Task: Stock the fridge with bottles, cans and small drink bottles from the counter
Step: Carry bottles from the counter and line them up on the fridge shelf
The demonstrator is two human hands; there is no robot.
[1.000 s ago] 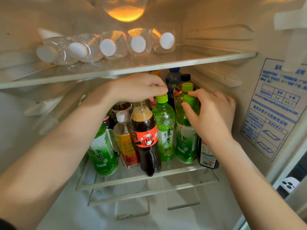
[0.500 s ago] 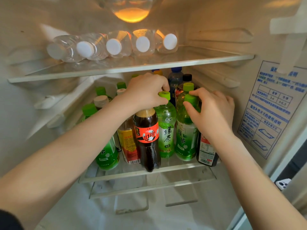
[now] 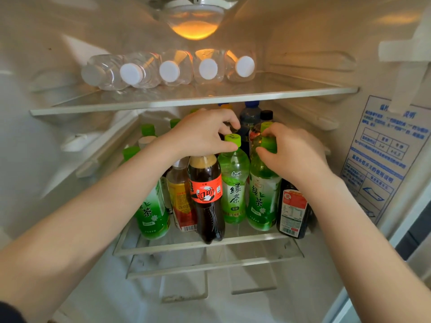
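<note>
While right hand [image 3: 296, 155] grips green tea cap [image 3: 269, 143], left hand [image 3: 200, 136] covers cola bottle [image 3: 206, 197], grip unclear

Noted clear, glossy plastic on the water bottles [image 3: 149, 64], with matt white plastic caps [image 3: 208, 68]. Recorded smooth, reflective glass on the upper shelf [image 3: 291, 88], edged in a pale strip, plastic or metal not determinable. Found glossy translucent green plastic on the right green tea bottle [image 3: 263, 190], with shiny printed film as label; dark glossy plastic on the cola bottle [image 3: 206, 220]. Logged smooth satin-white plastic on the fridge liner [image 3: 303, 38] and matt printed sheet, paper or film, on the instruction sticker [image 3: 382, 159].
</note>
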